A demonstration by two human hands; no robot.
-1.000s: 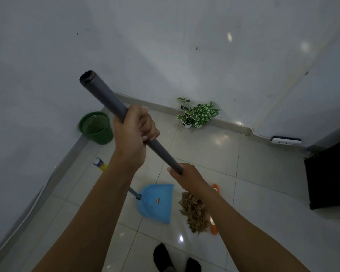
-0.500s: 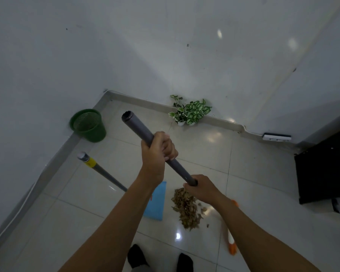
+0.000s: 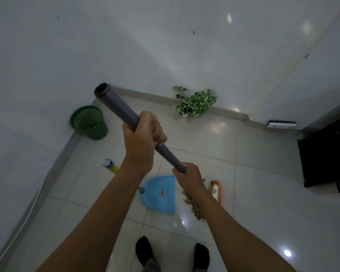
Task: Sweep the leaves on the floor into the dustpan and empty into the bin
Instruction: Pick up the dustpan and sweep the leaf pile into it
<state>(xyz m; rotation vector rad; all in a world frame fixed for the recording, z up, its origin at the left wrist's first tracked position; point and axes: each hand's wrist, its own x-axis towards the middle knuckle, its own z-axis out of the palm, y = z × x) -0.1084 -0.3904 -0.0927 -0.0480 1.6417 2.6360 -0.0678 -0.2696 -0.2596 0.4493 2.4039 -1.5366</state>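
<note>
Left hand (image 3: 143, 140) and right hand (image 3: 188, 178) are gripping the broom (image 3: 126, 116), left above right. Leaves (image 3: 194, 205) are lying just beside the dustpan (image 3: 159, 193), with the bin (image 3: 88, 122) in the floor's corner. I'm worrying that a hard stroke may scatter the leaves or shove the unheld dustpan away.

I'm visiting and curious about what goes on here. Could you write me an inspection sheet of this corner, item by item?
Surface: glossy pale tiled floor, with lamp glare.
Job's things: dry leaves piled beside the blue dustpan, none seen in it; orange broom head beyond the pile; green bin upright in the corner.
Clutter: potted plant against the white wall.
Hands: left hand grips the grey broom handle high up; right hand grips it lower.
Cables: white power strip by the skirting, a cord running to it.
Surroundings: black cabinet at right; feet in dark socks.
</note>
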